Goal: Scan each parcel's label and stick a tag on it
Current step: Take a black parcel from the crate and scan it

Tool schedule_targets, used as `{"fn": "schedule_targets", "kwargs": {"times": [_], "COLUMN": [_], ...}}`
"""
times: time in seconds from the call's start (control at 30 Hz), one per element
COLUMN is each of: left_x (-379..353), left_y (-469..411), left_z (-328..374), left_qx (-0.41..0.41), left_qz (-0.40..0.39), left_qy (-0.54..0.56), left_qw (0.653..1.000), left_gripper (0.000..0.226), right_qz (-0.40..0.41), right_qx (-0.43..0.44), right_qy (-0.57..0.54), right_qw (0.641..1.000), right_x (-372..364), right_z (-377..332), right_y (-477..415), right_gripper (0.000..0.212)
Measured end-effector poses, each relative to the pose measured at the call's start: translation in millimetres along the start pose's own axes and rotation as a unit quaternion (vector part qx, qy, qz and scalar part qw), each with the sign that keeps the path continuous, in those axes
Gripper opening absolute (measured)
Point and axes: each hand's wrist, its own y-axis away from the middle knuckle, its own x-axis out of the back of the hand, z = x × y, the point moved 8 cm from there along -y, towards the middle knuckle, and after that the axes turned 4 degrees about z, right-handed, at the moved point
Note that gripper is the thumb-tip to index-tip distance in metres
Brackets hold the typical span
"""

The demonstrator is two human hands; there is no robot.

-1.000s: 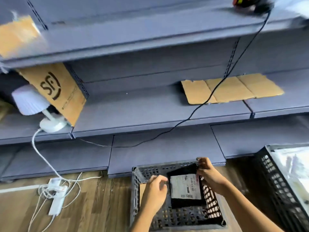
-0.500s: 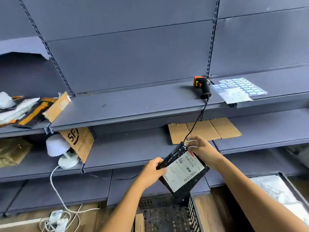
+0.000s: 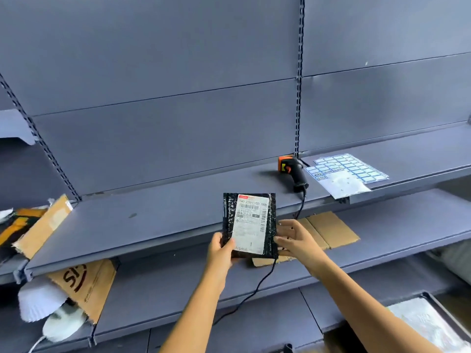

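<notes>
up at shelf height in the head view, in front of the front edge of the grey metal shelf: a flat black plastic mailer parcel, upright, its white printed shipping label facing the camera. gripped at the lower left corner by the left hand, thumb curled over the front, other fingers hidden behind. just beside the parcel's right edge, the right hand, fingers straight and spread, holding nothing; impossible to tell whether touching. farther back on the same shelf, to the right, a black handheld barcode scanner with an orange head, lying down, black cable trailing over the edge and down behind the parcel. just right of the scanner, overlapping sheets of blue-bordered white tags. on the shelf below, behind the right hand, a flattened brown cardboard piece.
</notes>
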Motion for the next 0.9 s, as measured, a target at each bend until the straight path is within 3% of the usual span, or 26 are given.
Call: {"fn": "schedule_targets", "kwargs": {"times": [0.13,0.33,0.63,0.77,0.9], "left_x": [-32,-71,-103,-99,-93], "left_y": [-24,-57,-102,-117,-124], "left_z": [12,17,42,46,48], "left_qx": [-0.002,-0.034,-0.049,-0.029,-0.024], "left_qz": [-0.036,-0.054,0.030,0.079,0.103], "left_qy": [0.037,-0.079,-0.090,-0.063,-0.049], "left_qw": [0.999,0.995,0.994,0.994,0.993], "left_gripper": [0.013,0.019,0.023,0.022,0.021], "right_qz": [0.061,0.097,0.035,0.160,0.165], "right_qx": [0.025,0.042,0.073,0.097,0.038], "right_qy": [0.024,0.082,0.160,0.201,0.237], "right_qw": [0.998,0.991,0.984,0.962,0.957], "right_x": [15,52,81,115,119], "right_z": [-3,-13,-53,-72,-61], "right_y": [-30,-79,-155,-189,-225], "right_gripper": [0.028,0.035,0.034,0.024,0.048]}}
